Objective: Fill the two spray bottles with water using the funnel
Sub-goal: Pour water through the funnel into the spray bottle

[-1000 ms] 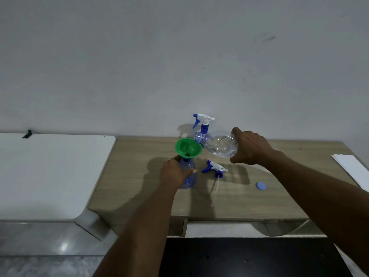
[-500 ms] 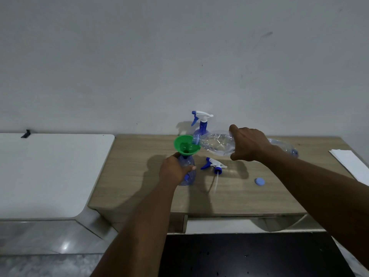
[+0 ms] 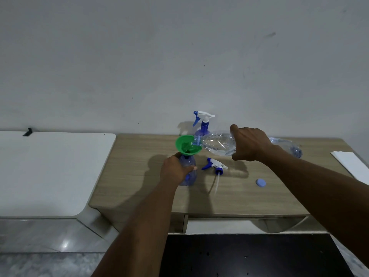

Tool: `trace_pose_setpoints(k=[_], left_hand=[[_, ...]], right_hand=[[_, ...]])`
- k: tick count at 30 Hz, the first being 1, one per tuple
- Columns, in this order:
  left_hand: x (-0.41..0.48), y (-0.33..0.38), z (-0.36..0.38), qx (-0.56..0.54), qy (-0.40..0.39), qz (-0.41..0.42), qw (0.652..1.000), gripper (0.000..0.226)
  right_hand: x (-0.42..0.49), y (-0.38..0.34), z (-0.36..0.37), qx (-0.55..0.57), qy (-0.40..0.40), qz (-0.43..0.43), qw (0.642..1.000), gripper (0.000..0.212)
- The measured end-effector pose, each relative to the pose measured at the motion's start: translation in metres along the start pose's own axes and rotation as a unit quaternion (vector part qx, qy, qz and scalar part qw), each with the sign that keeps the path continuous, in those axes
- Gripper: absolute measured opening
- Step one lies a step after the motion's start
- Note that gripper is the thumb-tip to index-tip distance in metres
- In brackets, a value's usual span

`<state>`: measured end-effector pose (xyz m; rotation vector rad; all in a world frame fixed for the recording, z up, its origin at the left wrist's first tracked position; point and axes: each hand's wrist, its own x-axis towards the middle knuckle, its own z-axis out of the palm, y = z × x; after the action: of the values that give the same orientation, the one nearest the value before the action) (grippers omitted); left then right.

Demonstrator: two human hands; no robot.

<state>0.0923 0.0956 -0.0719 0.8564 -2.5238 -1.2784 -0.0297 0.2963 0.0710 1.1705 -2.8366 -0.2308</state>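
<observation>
Where wooden desk point(image 3: 235, 196) meets grey wall point(image 3: 179, 56)

A pale wooden table point(image 3: 139, 188) stands against a grey wall point(image 3: 179, 56), with a white surface point(image 3: 50, 172) beside it, white paper point(image 3: 353, 164) at its far edge and a black panel point(image 3: 249, 256) below.

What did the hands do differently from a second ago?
The right hand tipped the clear water bottle flatter, bringing its mouth over the green funnel. The left hand still steadies the open spray bottle. The loose sprayer head, blue cap and back spray bottle stayed put.
</observation>
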Motion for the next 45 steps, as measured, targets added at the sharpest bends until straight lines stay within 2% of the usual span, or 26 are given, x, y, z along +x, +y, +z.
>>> trace_pose_setpoints(k=[35, 45], left_hand=[[-0.001, 0.001, 0.0, -0.013, -0.007, -0.003, 1.0, 0.064], [-0.001, 0.001, 0.0, -0.019, -0.008, 0.002, 1.0, 0.064]], right_hand=[[0.002, 0.007, 0.0, -0.037, -0.008, 0.008, 0.999, 0.061], [-0.001, 0.003, 0.011, 0.024, -0.015, 0.031, 0.999, 0.061]])
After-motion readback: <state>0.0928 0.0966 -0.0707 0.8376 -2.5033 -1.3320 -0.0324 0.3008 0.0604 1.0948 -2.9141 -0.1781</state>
